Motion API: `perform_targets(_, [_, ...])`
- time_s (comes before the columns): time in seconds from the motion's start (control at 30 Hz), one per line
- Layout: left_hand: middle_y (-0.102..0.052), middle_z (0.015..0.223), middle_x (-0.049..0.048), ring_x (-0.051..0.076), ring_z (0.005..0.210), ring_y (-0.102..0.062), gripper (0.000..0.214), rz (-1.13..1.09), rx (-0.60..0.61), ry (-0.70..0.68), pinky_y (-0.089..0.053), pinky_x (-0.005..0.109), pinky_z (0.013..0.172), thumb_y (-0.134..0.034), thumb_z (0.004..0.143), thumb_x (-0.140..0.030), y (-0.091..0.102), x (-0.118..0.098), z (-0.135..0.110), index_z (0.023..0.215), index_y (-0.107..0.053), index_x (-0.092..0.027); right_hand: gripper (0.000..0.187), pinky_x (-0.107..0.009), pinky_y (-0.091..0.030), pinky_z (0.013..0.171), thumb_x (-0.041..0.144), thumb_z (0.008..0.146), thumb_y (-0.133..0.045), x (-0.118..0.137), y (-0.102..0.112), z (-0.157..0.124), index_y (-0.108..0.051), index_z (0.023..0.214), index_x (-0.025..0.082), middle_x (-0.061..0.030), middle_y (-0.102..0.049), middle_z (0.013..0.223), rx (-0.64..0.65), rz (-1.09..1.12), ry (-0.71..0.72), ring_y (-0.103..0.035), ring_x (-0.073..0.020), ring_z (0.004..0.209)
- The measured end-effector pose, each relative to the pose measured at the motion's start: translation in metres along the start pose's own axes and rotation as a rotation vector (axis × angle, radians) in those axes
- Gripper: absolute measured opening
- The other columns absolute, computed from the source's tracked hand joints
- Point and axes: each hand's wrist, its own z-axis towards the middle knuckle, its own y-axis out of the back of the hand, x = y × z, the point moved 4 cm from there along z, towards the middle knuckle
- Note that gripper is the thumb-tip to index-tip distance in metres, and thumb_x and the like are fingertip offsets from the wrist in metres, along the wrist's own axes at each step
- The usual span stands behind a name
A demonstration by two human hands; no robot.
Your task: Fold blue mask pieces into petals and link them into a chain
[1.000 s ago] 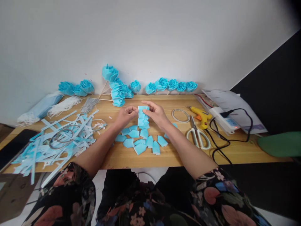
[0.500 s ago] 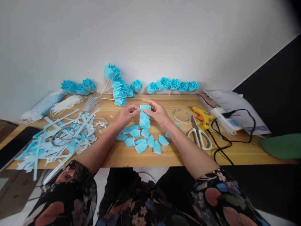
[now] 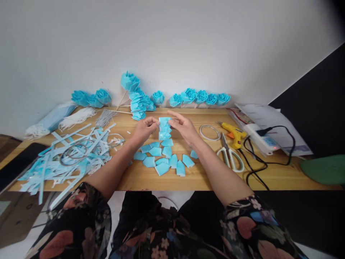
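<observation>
Between my hands is a short column of overlapping light-blue petal pieces (image 3: 164, 128), probably cut from mask fabric. My left hand (image 3: 147, 129) pinches at its upper left edge, thumb against forefinger. On the other side, the thumb of my right hand (image 3: 184, 127) meets the right edge, with the forefinger stretched out above; its other fingers are partly hidden. Just below lie several loose blue petals (image 3: 162, 168), mostly with one pointed end, spread over the wooden table (image 3: 151, 182).
Blue fabric flowers (image 3: 201, 96) line the wall. At left are fabric scraps (image 3: 94, 151), a mask stack (image 3: 52, 117) and a phone (image 3: 20, 163). Scissors (image 3: 229, 156), a wire coil (image 3: 209, 132), a yellow glue gun (image 3: 234, 135) and a corded power strip (image 3: 261, 138) lie at right.
My right thumb has slid from the front of the petal column to its right edge. The column shows more evenly stacked layers. The view has shifted slightly.
</observation>
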Motion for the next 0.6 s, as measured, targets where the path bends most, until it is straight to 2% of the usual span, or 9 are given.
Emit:
perform_targets(0.2, [-0.050, 0.050, -0.0045, 0.007, 0.047, -0.038, 0.033, -0.007, 0.046, -0.010, -0.030, 0.022, 0.048, -0.075, 0.071, -0.045, -0.0051, -0.0026, -0.0026, 0.067, -0.058, -0.018, 0.062, -0.026, -0.049, 0.068, 0.038, 0.075, -0.081, -0.0017, -0.0016, 0.0010, -0.065, 0.133, 0.022, 0.0042, -0.063, 0.077, 0.004, -0.009, 0.004, -0.056, -0.0118, 0.070])
perform_targets(0.33, [-0.056, 0.054, -0.0025, 0.009, 0.050, -0.047, 0.037, -0.029, 0.109, 0.023, -0.038, 0.023, 0.053, -0.074, 0.076, -0.052, -0.0083, -0.0031, -0.0046, 0.073, -0.060, -0.018, 0.060, -0.025, -0.047, 0.064, 0.037, 0.076, -0.078, 0.0007, -0.0033, 0.0003, -0.065, 0.132, 0.019, 0.0048, -0.061, 0.074, 0.007, -0.053, 0.051, -0.054, -0.0112, 0.067])
perform_targets(0.47, [-0.058, 0.056, -0.0016, 0.008, 0.050, -0.047, 0.041, 0.006, 0.126, 0.041, -0.037, 0.023, 0.053, -0.081, 0.069, -0.052, -0.0056, -0.0021, -0.0032, 0.069, -0.060, -0.017, 0.055, -0.026, -0.044, 0.062, 0.037, 0.078, -0.077, 0.0034, -0.0045, -0.0013, -0.066, 0.130, 0.021, 0.0051, -0.057, 0.071, 0.008, -0.101, 0.067, -0.051, -0.0115, 0.065])
perform_targets(0.6, [-0.058, 0.056, -0.0009, 0.009, 0.051, -0.048, 0.040, -0.003, 0.135, 0.020, -0.038, 0.023, 0.054, -0.082, 0.070, -0.052, -0.0016, -0.0052, -0.0018, 0.068, -0.063, -0.016, 0.056, -0.027, -0.046, 0.065, 0.038, 0.081, -0.075, 0.0057, -0.0010, -0.0012, -0.065, 0.134, 0.023, 0.0040, -0.059, 0.074, 0.016, -0.130, 0.058, -0.053, -0.0126, 0.067])
